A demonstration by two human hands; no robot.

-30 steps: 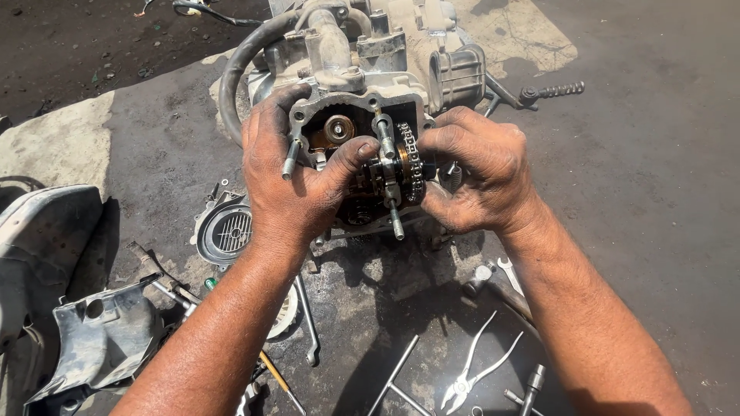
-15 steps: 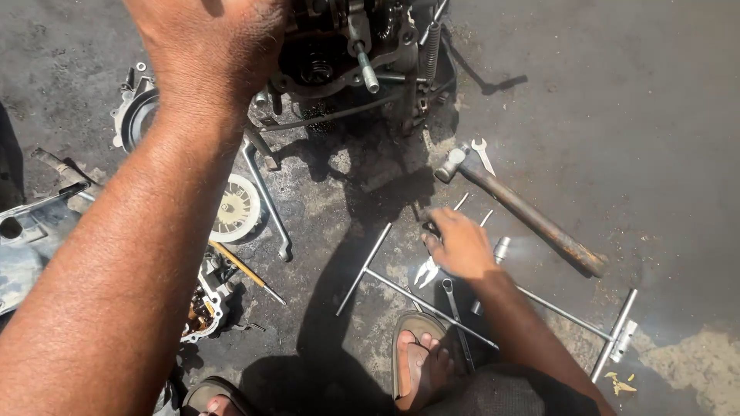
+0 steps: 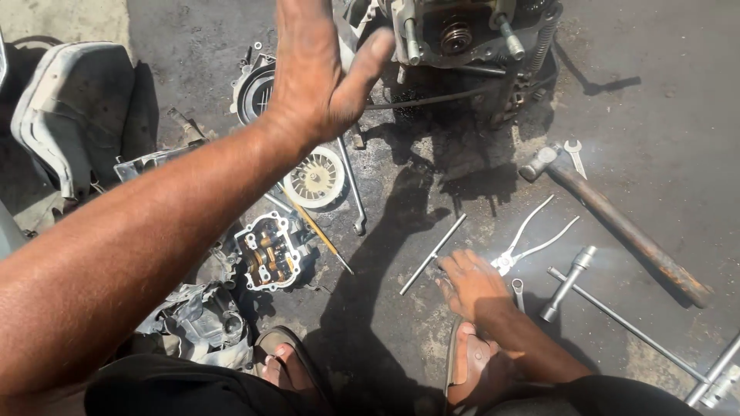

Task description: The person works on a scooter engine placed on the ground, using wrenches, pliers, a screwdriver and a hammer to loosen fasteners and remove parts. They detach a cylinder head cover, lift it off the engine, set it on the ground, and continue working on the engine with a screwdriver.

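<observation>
Greasy metal on rough, oil-stained concrete

The pliers [image 3: 532, 235] and rod [image 3: 433, 253] by the right hand [image 3: 474, 285] are bright, smooth steel; the hammer [image 3: 617, 219] handle looks rusty and matt; the engine [image 3: 462, 38] is dull, grimy cast metal.

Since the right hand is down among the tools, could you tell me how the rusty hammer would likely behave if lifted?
The hammer looks stiff and probably heavy for its size, having a thick metal handle. Its weight likely sits toward the head at the upper end, so it may tip that way. The rusty, rough shaft should grip well, though the oily ground suggests some slickness. The right hand rests beside the pliers.
</observation>
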